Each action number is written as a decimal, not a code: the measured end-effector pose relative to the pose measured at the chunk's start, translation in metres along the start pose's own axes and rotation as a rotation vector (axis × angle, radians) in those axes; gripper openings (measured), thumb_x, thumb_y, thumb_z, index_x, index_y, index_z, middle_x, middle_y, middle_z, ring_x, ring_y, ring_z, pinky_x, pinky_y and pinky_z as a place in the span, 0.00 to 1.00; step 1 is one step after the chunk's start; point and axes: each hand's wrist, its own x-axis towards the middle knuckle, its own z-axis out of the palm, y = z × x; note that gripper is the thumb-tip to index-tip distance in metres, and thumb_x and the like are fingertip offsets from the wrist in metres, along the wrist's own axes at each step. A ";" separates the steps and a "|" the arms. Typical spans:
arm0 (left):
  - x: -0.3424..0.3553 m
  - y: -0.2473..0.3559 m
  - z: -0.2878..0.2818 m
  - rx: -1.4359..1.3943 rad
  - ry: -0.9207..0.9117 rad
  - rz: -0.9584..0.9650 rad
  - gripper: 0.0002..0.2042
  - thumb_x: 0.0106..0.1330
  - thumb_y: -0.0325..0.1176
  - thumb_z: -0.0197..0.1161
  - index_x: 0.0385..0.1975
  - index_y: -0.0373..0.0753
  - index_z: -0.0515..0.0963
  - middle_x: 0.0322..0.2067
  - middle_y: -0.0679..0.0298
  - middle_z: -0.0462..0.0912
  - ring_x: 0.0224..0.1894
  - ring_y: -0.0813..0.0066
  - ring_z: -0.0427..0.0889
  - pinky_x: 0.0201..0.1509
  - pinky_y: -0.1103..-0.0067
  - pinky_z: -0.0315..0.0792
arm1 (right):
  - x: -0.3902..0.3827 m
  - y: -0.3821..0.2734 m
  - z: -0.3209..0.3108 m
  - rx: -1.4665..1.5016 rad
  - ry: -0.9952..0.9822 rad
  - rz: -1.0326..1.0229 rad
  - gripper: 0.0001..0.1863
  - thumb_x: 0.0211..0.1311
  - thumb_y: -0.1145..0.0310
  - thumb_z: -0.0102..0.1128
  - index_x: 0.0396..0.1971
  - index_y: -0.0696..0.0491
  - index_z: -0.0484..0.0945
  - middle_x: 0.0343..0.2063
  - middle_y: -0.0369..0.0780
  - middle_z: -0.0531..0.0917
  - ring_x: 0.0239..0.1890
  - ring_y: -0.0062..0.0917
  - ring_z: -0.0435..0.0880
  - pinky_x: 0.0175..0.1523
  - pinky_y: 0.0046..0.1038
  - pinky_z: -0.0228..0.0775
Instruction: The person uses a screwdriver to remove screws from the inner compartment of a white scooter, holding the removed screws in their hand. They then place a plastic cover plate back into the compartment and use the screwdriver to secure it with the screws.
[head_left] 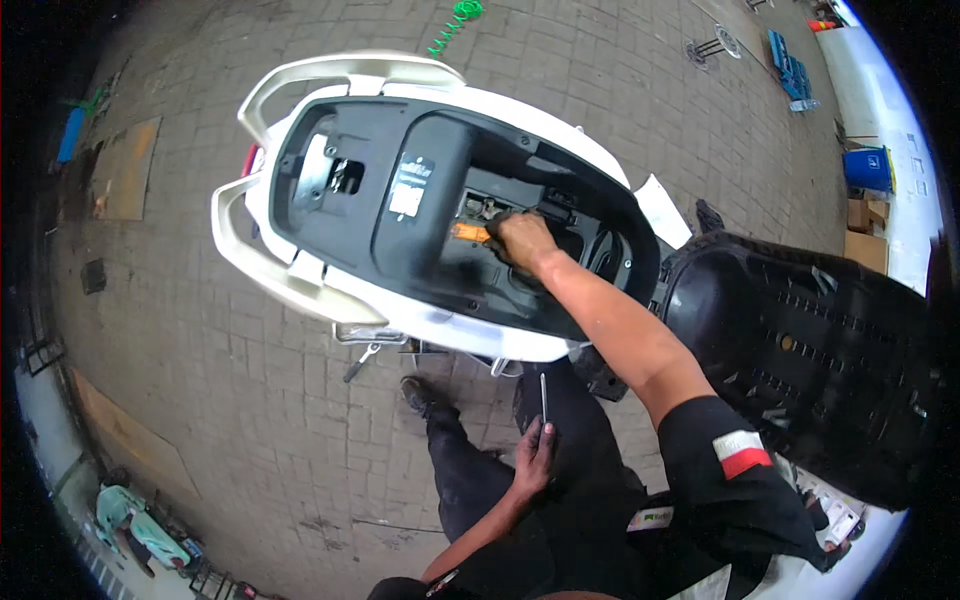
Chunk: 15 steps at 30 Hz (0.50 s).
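My right hand reaches down into the black storage box of a white scooter. Its fingers are curled at the bottom of the box, next to a flat orange piece; what they grip is hidden. Beside the fingers, some metal parts show in an opening in the box floor. Lower down, in front of my dark trousers, my left hand is closed around a screwdriver, its thin metal shaft pointing up and away from me.
The black underside of the raised seat fills the right side. Pale grab rails stick out at the scooter's left end. A ratchet-like tool shows below the body. Blue bin and cardboard boxes stand far right; another person is lower left.
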 end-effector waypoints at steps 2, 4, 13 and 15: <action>-0.005 -0.015 -0.001 0.002 -0.003 0.096 0.12 0.81 0.40 0.49 0.37 0.40 0.71 0.26 0.78 0.65 0.30 0.89 0.63 0.31 0.84 0.58 | 0.004 0.012 0.007 -0.069 0.002 0.024 0.10 0.60 0.62 0.61 0.36 0.49 0.87 0.38 0.49 0.87 0.46 0.45 0.86 0.54 0.45 0.75; -0.018 -0.001 -0.003 0.064 -0.002 0.200 0.13 0.81 0.41 0.49 0.36 0.40 0.72 0.26 0.77 0.66 0.29 0.89 0.63 0.31 0.84 0.59 | 0.003 0.015 -0.001 -0.064 -0.023 0.064 0.13 0.59 0.58 0.64 0.38 0.49 0.87 0.40 0.49 0.87 0.48 0.45 0.86 0.54 0.45 0.75; -0.146 0.023 -0.174 0.382 0.385 0.328 0.20 0.78 0.47 0.51 0.37 0.32 0.77 0.32 0.64 0.79 0.37 0.76 0.74 0.42 0.74 0.70 | -0.175 -0.078 0.001 0.720 0.809 0.473 0.21 0.60 0.58 0.71 0.48 0.56 0.84 0.39 0.48 0.87 0.40 0.36 0.87 0.47 0.33 0.77; -0.169 0.018 -0.220 0.150 0.469 0.272 0.23 0.80 0.50 0.48 0.40 0.32 0.78 0.38 0.60 0.82 0.41 0.75 0.77 0.50 0.76 0.73 | -0.225 -0.093 0.029 0.777 0.903 0.498 0.17 0.62 0.62 0.71 0.47 0.56 0.85 0.41 0.45 0.87 0.40 0.31 0.87 0.47 0.32 0.77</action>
